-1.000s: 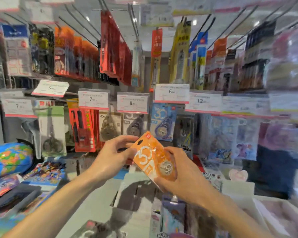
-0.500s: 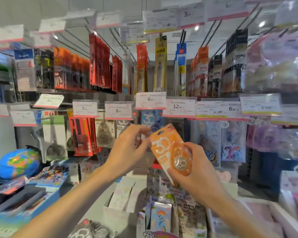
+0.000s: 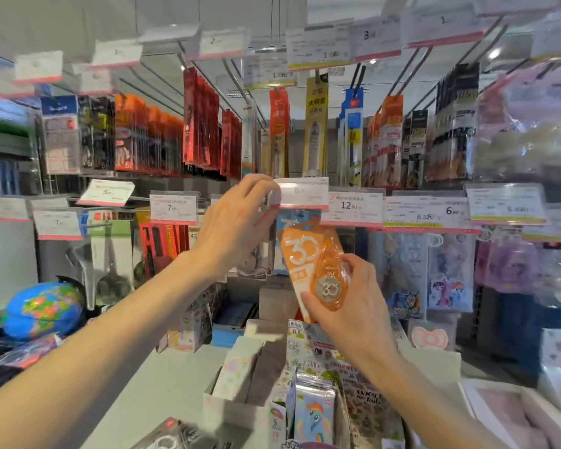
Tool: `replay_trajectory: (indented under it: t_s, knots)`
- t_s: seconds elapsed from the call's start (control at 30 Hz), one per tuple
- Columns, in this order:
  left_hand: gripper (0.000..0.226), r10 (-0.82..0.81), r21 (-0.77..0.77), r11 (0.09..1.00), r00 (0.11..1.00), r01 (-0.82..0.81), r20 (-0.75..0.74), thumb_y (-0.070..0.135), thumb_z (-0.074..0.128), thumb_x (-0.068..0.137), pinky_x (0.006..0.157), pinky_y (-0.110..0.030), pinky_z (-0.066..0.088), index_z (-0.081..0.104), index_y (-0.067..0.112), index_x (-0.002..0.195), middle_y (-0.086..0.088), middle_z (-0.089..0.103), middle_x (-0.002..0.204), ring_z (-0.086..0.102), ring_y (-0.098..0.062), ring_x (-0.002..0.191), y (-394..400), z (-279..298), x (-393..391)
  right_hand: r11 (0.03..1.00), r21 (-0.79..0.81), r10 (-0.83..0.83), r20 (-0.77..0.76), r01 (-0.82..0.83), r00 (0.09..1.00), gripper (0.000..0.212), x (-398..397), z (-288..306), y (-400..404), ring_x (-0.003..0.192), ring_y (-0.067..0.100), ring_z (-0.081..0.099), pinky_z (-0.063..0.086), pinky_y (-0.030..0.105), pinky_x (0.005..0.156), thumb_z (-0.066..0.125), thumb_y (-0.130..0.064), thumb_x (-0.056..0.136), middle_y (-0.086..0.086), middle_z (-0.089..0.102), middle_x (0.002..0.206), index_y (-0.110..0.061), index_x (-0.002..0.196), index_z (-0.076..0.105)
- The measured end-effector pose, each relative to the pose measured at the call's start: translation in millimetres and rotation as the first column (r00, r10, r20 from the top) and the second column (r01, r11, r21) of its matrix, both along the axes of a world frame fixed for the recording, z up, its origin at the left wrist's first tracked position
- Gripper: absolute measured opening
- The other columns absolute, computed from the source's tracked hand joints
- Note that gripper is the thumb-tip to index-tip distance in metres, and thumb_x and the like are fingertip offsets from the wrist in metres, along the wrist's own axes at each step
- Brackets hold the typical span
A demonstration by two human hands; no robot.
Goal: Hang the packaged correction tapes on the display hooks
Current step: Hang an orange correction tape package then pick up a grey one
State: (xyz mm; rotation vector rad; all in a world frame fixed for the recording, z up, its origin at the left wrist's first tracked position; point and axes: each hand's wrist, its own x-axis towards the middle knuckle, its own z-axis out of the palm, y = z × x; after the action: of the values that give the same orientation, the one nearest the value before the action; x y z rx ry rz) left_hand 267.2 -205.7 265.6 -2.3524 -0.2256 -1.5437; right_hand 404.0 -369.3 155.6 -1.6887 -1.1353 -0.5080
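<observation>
My right hand grips an orange packaged correction tape by its lower end, card tilted with its top just under a white price tag. My left hand pinches the left edge of that price tag and lifts it. Behind the orange pack hangs a blue correction tape pack on the same hook row. The hook tip itself is hidden behind the tag.
Price tags line the hook row, with packaged stationery hanging above and below. A globe sits at the left. Open boxes of sticker packs stand on the grey shelf beneath my arms.
Both hands rose toward the hook row. My left hand let go of the orange pack and took hold of the price tag; my right hand carried the pack up under it.
</observation>
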Motion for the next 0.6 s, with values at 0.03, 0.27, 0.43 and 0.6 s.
replay_trajectory:
  t_s: [0.03,0.27,0.43,0.6]
  knots:
    - [0.023,-0.011,0.006,1.0,1.0,0.011,0.004,0.026,0.056,0.098,0.06,-0.04,0.054,0.058,0.017,0.119,0.004,0.059,0.131,0.066,-0.019,0.092,0.8,1.1,-0.7,1.0,0.012,0.004,0.002,-0.004,1.0,0.076,-0.5,0.4,1.9,0.117,0.013,0.051,0.052,0.037,0.087,0.074,-0.056,0.077,-0.012,0.038,0.125,-0.039,0.133,0.025]
    - [0.027,-0.063,-0.048,0.997,0.997,0.065,0.039,0.028,0.053,0.1,0.072,-0.045,0.058,0.06,0.017,0.123,0.004,0.065,0.124,0.068,-0.018,0.093,6.3,3.9,-1.8,0.995,0.097,0.008,0.035,-0.012,0.999,0.078,-6.9,11.0,17.3,0.115,0.011,0.05,0.051,0.035,0.088,0.075,-0.056,0.076,-0.011,0.039,0.126,-0.032,0.136,0.03]
    - [0.027,-0.078,-0.056,0.995,0.996,0.08,0.035,0.028,0.052,0.1,0.068,-0.042,0.058,0.059,0.017,0.124,0.004,0.063,0.124,0.067,-0.016,0.088,6.6,2.2,-2.7,0.994,0.105,0.014,0.025,-0.016,1.0,0.078,-9.1,14.3,24.7,0.114,0.011,0.051,0.049,0.032,0.087,0.075,-0.056,0.076,-0.01,0.039,0.126,-0.032,0.135,0.031]
    - [0.024,-0.08,-0.043,0.996,0.996,0.081,0.026,0.028,0.054,0.1,0.068,-0.041,0.058,0.058,0.019,0.121,0.007,0.061,0.125,0.068,-0.014,0.086,9.4,1.9,-3.8,0.999,0.051,-0.014,-0.014,0.014,1.0,0.081,-9.7,12.9,33.8,0.115,0.018,0.053,0.052,0.043,0.089,0.073,-0.06,0.076,-0.007,0.038,0.13,-0.03,0.137,0.029]
